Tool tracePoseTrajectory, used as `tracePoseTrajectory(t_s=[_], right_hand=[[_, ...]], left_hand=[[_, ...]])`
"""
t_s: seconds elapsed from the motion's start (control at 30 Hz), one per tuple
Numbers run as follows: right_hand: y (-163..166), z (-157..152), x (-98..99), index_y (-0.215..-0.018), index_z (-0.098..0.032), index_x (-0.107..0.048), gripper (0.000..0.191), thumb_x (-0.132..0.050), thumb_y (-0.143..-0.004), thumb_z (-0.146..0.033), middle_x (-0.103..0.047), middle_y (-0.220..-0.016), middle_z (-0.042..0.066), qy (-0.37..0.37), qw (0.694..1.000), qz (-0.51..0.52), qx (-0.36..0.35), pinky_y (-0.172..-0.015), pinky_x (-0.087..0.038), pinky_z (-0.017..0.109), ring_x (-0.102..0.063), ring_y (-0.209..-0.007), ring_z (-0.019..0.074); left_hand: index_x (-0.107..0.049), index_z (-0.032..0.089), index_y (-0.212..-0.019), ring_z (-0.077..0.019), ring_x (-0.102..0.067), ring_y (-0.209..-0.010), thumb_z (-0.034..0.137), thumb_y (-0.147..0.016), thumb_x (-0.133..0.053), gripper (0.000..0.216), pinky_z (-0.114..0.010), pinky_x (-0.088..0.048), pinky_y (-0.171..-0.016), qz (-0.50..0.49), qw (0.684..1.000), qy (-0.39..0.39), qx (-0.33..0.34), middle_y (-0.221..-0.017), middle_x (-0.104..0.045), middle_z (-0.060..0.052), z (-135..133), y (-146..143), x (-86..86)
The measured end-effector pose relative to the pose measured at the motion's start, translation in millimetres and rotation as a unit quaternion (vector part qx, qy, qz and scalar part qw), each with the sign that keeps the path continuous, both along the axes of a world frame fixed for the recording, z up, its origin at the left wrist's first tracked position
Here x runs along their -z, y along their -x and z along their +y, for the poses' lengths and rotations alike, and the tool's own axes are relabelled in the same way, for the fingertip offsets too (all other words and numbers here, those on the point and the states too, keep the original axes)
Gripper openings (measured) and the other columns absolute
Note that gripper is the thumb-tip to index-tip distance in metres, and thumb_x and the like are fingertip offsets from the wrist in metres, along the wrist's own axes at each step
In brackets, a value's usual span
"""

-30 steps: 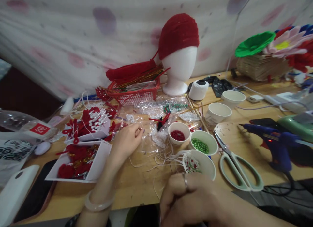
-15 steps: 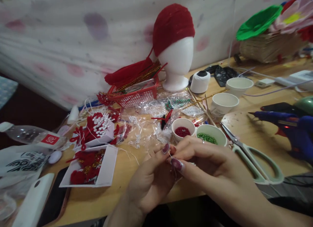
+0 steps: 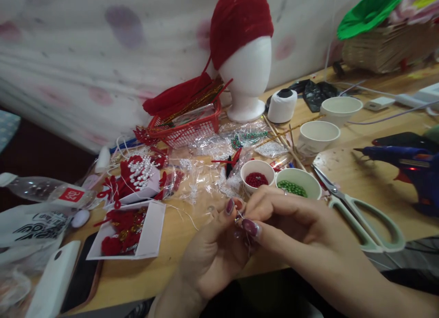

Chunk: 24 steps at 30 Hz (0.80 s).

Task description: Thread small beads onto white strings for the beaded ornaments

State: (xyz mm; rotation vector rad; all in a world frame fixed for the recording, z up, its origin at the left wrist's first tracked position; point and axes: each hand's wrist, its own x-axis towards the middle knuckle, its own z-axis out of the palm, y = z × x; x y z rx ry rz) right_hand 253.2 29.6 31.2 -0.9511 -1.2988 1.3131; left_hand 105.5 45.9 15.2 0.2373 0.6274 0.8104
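Observation:
Close together above the table's front edge, my left hand [image 3: 209, 245] and my right hand [image 3: 298, 231] pinch a small piece with white thread [image 3: 241, 215] between thumbs and fingertips. It looks thin and partly shiny; most of it is hidden by the fingers. A loose end of the thread hangs down below the right thumb. Just beyond the fingers stand a cup of dark red beads [image 3: 256, 179] and a cup of green beads [image 3: 291, 188]. Scissors [image 3: 353, 208] with pale green handles lie to the right of my right hand.
Behind are a foam head [image 3: 252, 76] in a red cap, a red basket [image 3: 192, 130] and a thread spool [image 3: 282, 107]. A white box [image 3: 151, 231] with red pieces sits left. A blue glue gun [image 3: 408, 160], light lit, lies right; a plastic bottle [image 3: 41, 190] lies far left.
The view has tilted down slightly. My fingertips have parted a little, showing more of the small piece and thread between them. Both hands keep their pinch.

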Motion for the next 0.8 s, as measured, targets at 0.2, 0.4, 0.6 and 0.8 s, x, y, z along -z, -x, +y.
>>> tracePoseTrajectory(t_s=[0.2,0.4,0.6,0.8], right_hand=[[-0.4,0.5,1.9,-0.071,-0.019,-0.069,0.015,-0.063,-0.084,-0.018,-0.065,-0.073,-0.001,0.001,1.000,-0.010,0.001,-0.063,-0.049,0.021,-0.061,-0.071,0.0113],[-0.1,0.3,3.1,-0.073,-0.020,-0.069,0.014,-0.063,-0.085,-0.018,-0.067,-0.076,-0.001,-0.013,1.000,-0.014,0.001,-0.064,-0.049,0.021,-0.062,-0.072,0.0114],[0.1,0.4,4.6,-0.073,-0.019,-0.069,0.015,-0.063,-0.086,-0.020,-0.067,-0.075,0.001,-0.028,0.999,-0.042,0.012,-0.064,-0.048,0.025,-0.063,-0.073,0.0142],[-0.2,0.4,5.5,-0.075,-0.019,-0.069,0.014,-0.062,-0.087,-0.019,-0.067,-0.076,0.001,-0.036,0.999,-0.036,0.017,-0.065,-0.048,0.025,-0.063,-0.075,0.0141]], left_hand=[[-0.074,0.018,-0.081,-0.0144,-0.068,-0.074,0.026,-0.075,-0.085,0.015,-0.024,-0.053,-0.071,0.037,0.999,-0.013,-0.002,-0.079,-0.072,0.000,-1.5,6.4,5.2],[-0.075,0.018,-0.076,-0.0087,-0.068,-0.068,0.019,-0.063,-0.093,0.022,-0.017,-0.054,-0.067,-0.039,0.999,0.035,-0.002,-0.076,-0.074,0.003,-1.1,2.3,2.3],[-0.077,0.018,-0.074,-0.0058,-0.068,-0.065,0.017,-0.061,-0.094,0.022,-0.013,-0.055,-0.066,-0.055,0.997,0.047,0.006,-0.073,-0.075,0.004,-0.5,1.5,1.5],[-0.078,0.019,-0.072,-0.0053,-0.069,-0.064,0.017,-0.061,-0.093,0.019,-0.011,-0.055,-0.064,-0.040,0.999,0.016,-0.011,-0.072,-0.075,0.004,-0.8,0.3,0.5]])
